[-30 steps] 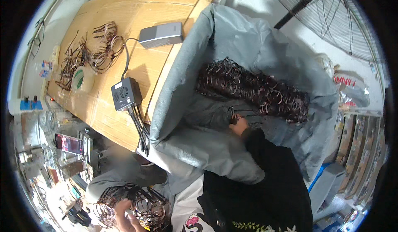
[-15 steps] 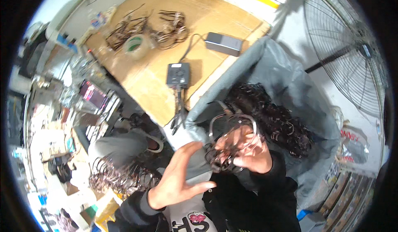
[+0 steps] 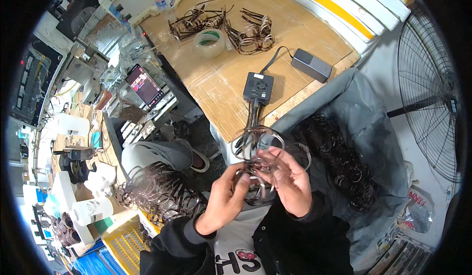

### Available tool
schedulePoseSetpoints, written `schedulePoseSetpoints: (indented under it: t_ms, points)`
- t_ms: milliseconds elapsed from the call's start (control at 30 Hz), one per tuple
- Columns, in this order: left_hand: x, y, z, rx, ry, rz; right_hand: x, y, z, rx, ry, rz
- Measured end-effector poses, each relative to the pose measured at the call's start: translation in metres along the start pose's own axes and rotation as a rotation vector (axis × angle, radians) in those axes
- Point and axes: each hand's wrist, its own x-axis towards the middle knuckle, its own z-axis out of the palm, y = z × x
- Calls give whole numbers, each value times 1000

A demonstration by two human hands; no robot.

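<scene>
Both hands (image 3: 258,184) closed on tangled dark wire loops (image 3: 258,149); grey sack of loops (image 3: 354,122) right, black box (image 3: 258,87) on cardboard-topped bench (image 3: 221,78) ahead.

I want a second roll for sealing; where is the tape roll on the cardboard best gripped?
Grip the tape roll across its outer rim, coming straight down from above. It lies flat with its hole facing up, and dark cable bundles crowd its far side, so the near side is freer.

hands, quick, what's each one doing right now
Left hand: fingers closed on the bundle of thin wire loops.
Right hand: fingers curled round the same bundle, holding it from the other side.
</scene>
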Motion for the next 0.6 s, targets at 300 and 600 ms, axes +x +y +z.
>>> schedulePoseSetpoints:
  t_ms: [300,600]
  points:
    - [5,0,-14,-256,-43,64,-1,-8,-9,17,18,-58]
    - [3,2,-18,-343,-153,0,-17,-34,-8,-194,-37,79]
